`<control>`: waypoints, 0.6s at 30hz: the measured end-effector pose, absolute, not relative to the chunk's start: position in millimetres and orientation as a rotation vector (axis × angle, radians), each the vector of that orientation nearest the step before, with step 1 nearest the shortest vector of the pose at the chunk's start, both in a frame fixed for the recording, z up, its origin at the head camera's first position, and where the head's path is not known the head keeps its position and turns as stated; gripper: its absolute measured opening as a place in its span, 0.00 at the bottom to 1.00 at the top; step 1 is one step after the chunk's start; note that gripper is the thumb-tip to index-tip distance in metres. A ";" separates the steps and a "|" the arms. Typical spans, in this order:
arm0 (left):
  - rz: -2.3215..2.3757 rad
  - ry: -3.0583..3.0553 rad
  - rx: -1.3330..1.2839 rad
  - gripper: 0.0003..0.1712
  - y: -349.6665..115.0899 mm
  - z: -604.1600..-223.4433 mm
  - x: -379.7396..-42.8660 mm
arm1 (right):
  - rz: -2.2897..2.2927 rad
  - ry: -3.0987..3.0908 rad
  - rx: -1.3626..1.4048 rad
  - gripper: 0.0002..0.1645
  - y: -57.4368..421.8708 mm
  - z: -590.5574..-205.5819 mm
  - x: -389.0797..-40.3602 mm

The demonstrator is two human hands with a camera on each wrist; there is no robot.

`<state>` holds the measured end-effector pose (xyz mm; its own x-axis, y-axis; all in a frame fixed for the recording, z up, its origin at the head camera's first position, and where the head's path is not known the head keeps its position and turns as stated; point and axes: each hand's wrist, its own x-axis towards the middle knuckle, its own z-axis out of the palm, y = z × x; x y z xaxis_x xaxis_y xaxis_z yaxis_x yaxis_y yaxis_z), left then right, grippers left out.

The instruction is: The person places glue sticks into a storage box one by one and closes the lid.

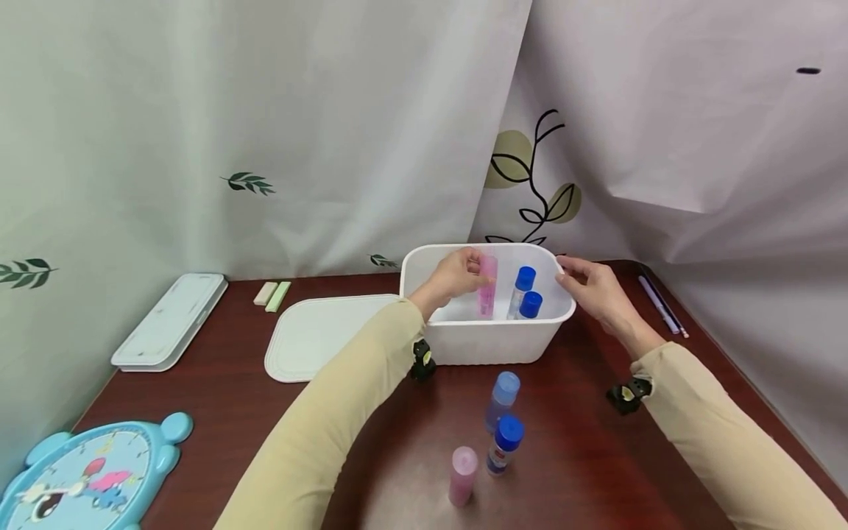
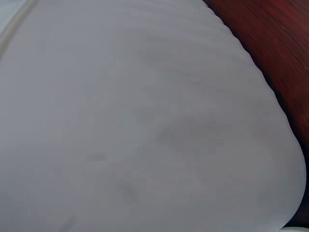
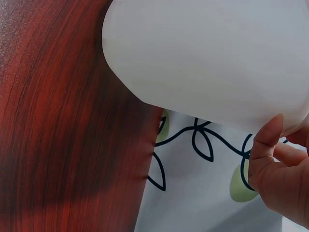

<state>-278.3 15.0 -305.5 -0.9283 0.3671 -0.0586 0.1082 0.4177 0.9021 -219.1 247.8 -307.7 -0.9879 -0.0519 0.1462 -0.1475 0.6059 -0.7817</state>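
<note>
A white plastic bin (image 1: 486,342) stands at the back of the table. Over its inside, my left hand (image 1: 456,274) holds an upright pink glue stick (image 1: 486,288) by the upper part. Two glue sticks with blue caps, one behind (image 1: 525,278) and one in front (image 1: 530,304), stand in the bin to the right. My right hand (image 1: 595,291) grips the bin's right rim; the right wrist view shows the thumb (image 3: 270,133) against the outer wall. The left wrist view is filled by the bin's wall (image 2: 145,116), with the left hand out of sight.
In front of the bin stand a light-blue-capped tube (image 1: 503,397), a blue-capped glue stick (image 1: 506,442) and a pink tube (image 1: 462,475). Left lie a white lid (image 1: 318,335), erasers (image 1: 271,294), a white case (image 1: 168,320) and a blue toy clock (image 1: 99,471). Pens (image 1: 662,305) lie right.
</note>
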 end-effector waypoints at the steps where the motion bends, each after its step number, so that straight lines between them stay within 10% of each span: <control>1: 1.486 2.449 0.416 0.19 15.7 -305.6 -277.8 | 1.339 -2.712 0.175 0.27 247.9 -307.8 -219.1; 18: 1.442 2.521 0.475 0.28 6.1 -297.3 -265.0 | 1.336 -2.681 0.213 0.26 249.4 -308.2 -219.0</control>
<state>-265.0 6.1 -297.3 -0.9287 0.3706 -0.0127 0.1769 0.4728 0.8633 -219.0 249.4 -308.2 -0.9804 -0.0647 0.1858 -0.1873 0.5962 -0.7807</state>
